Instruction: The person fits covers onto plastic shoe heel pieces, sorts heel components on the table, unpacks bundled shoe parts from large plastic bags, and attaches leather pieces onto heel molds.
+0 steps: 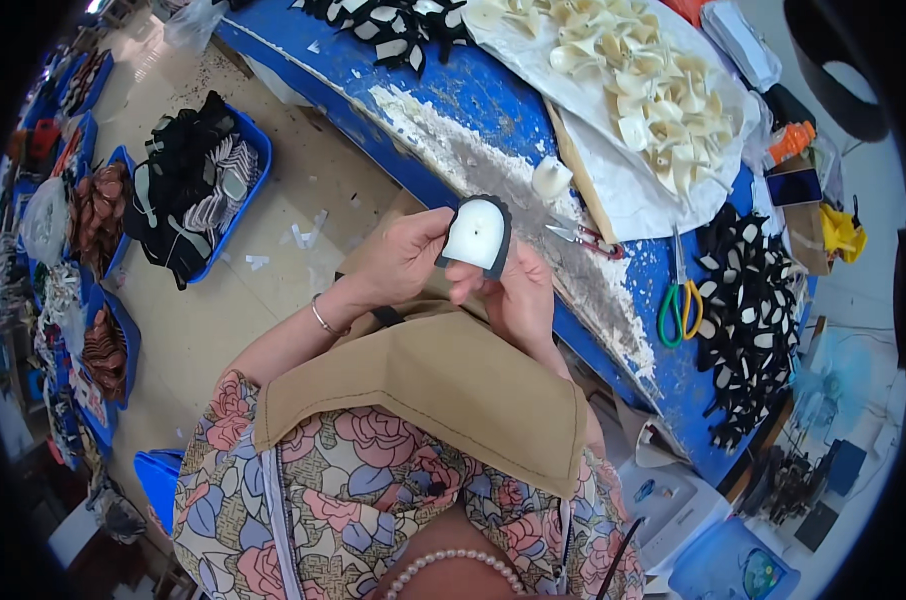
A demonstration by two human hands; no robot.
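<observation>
Between my two hands is a shoe heel (476,232), its white D-shaped face turned up, with a small dark hole and a black, notched covering round the edge. My left hand (413,250) pinches it at the left side. The fingers of my right hand (518,280) curl under and against its right side. Beyond them, a cream heel (551,178) stands on the blue table (493,115). Red-handled snips (588,240) lie to the right of my hands. Farther right are scissors (681,305) with green and yellow handles.
Many cream heels (653,95) lie on a white sheet on the table. Black cut pieces (748,320) are heaped at the right, others (388,30) at the far edge. White crumbs (453,150) coat the near edge. Blue crates (258,150) with black and brown parts stand left.
</observation>
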